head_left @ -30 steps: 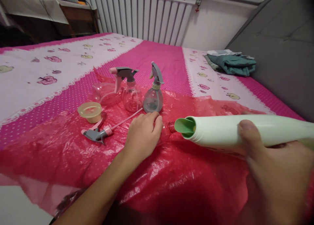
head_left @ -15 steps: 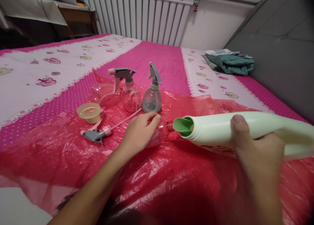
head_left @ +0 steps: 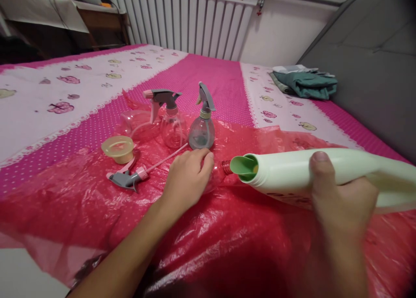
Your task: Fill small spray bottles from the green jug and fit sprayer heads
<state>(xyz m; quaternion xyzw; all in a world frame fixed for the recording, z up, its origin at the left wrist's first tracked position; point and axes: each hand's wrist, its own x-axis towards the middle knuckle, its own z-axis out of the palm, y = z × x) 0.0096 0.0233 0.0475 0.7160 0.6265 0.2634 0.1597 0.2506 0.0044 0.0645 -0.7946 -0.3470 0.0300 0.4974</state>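
My left hand [head_left: 188,176] is wrapped round a clear pink spray bottle [head_left: 216,175] without its sprayer, tilted with its neck toward the right. In my right hand [head_left: 341,194] is a large pale green jug [head_left: 286,170], held nearly level. Its green pouring spout [head_left: 244,167] is right by the bottle's neck; I cannot tell whether they touch. No flowing liquid shows. A loose grey and pink spray head [head_left: 128,178] with a long tube lies left of my left hand. Behind it is a yellowish cap [head_left: 118,149].
A pink spray bottle [head_left: 173,131] and a grey spray bottle [head_left: 201,133] stand upright beyond my left hand. Another clear pink bottle [head_left: 138,124] lies farther left. Red plastic sheeting [head_left: 201,241] covers the near bed. Folded clothes [head_left: 302,82] rest by the grey headboard [head_left: 367,51].
Almost nothing differs. Both hands, the jug and the bottle have shifted very slightly to the right; the jug's spout still sits at the bottle's neck.
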